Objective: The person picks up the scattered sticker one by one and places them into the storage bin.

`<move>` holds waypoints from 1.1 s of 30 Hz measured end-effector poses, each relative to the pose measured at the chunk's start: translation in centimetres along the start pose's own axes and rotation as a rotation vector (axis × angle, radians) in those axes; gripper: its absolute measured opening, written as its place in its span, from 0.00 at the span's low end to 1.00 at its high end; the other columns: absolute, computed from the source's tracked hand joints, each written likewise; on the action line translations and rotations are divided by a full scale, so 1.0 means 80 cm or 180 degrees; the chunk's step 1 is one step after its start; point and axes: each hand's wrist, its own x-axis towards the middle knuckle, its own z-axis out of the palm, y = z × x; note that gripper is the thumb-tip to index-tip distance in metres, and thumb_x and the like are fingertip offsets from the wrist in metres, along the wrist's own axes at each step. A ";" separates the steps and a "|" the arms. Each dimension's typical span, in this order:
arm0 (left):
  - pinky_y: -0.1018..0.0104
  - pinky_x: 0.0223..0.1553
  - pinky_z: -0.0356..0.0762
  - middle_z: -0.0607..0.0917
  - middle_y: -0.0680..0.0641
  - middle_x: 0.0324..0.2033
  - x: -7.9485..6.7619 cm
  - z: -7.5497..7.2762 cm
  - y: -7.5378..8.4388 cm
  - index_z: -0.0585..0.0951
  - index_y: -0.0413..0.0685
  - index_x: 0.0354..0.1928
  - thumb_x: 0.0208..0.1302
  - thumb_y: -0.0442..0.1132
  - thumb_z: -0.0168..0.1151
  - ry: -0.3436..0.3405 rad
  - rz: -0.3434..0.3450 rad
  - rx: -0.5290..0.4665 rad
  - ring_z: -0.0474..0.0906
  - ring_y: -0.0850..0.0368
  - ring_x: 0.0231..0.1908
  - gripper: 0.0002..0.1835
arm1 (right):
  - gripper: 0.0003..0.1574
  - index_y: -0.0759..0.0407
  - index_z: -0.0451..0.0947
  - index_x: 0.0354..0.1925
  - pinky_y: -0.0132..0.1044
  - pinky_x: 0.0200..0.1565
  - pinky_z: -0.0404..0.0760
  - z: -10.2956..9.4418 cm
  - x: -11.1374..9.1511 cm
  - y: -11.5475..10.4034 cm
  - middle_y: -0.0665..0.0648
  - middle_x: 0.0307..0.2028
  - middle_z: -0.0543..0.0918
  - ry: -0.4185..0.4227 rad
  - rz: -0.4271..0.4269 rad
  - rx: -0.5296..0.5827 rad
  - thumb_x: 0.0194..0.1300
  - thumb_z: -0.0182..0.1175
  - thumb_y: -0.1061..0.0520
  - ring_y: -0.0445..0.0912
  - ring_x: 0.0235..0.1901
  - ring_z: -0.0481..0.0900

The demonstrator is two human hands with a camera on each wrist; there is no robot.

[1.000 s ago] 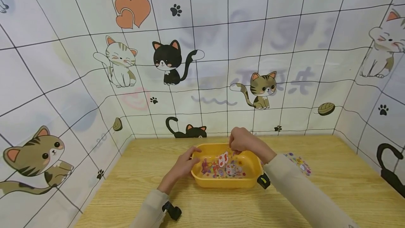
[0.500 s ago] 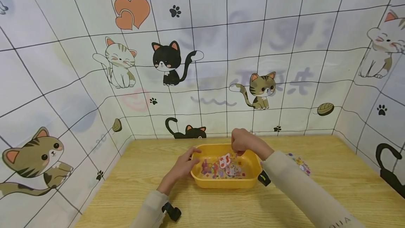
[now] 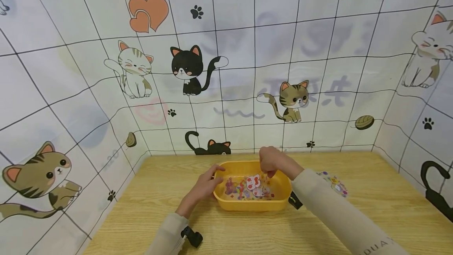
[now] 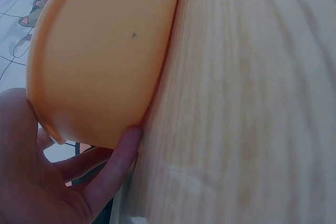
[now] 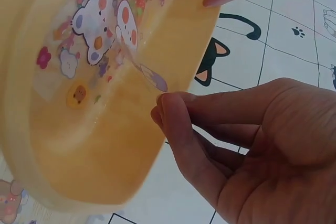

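A yellow plastic basin (image 3: 252,206) stands on the table with many small colourful stickers (image 3: 244,190) inside it. My left hand (image 3: 204,183) grips its left end, the thumb over the rim and fingers against the outer wall (image 4: 105,66). Over the far right part of the basin is my right hand (image 3: 277,163). In the right wrist view its thumb and index finger pinch the end of a thin clear sticker piece (image 5: 152,78) with purple print. Close to that piece lie a white sticker with red patches (image 5: 127,24) and a bear-head sticker (image 5: 95,27).
Right of the basin, partly behind the right sleeve, a sheet of colourful stickers (image 3: 334,183) lies on the wooden table (image 3: 159,176). A wall covering (image 3: 240,70) printed with cats rises behind the table. Black cameras are strapped to both wrists.
My right hand has come slightly lower over the basin, still pinching. The white sticker with red patches has shifted a little right and down and lies flatter. My left hand stays put.
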 end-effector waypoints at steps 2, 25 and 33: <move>0.57 0.41 0.80 0.78 0.42 0.67 0.000 0.000 0.001 0.77 0.55 0.63 0.75 0.41 0.55 0.0004 -0.0013 -0.0021 0.76 0.44 0.53 0.17 | 0.18 0.61 0.77 0.16 0.31 0.21 0.78 0.002 0.001 -0.001 0.52 0.13 0.72 -0.0018 0.0022 -0.0011 0.61 0.62 0.71 0.43 0.13 0.76; 0.38 0.59 0.75 0.75 0.42 0.71 -0.001 -0.001 -0.001 0.78 0.56 0.62 0.74 0.41 0.55 0.0045 -0.0018 0.0005 0.76 0.38 0.60 0.17 | 0.08 0.65 0.78 0.36 0.41 0.35 0.88 0.016 0.011 0.007 0.62 0.30 0.86 -0.0696 0.0502 -0.0078 0.59 0.69 0.67 0.53 0.28 0.90; 0.44 0.53 0.79 0.76 0.43 0.69 0.001 0.000 -0.002 0.78 0.57 0.62 0.74 0.42 0.55 0.0034 -0.0029 0.0011 0.76 0.41 0.57 0.17 | 0.04 0.67 0.80 0.39 0.37 0.33 0.85 0.023 0.014 0.014 0.59 0.23 0.82 -0.0886 0.0452 -0.0161 0.70 0.60 0.66 0.46 0.18 0.85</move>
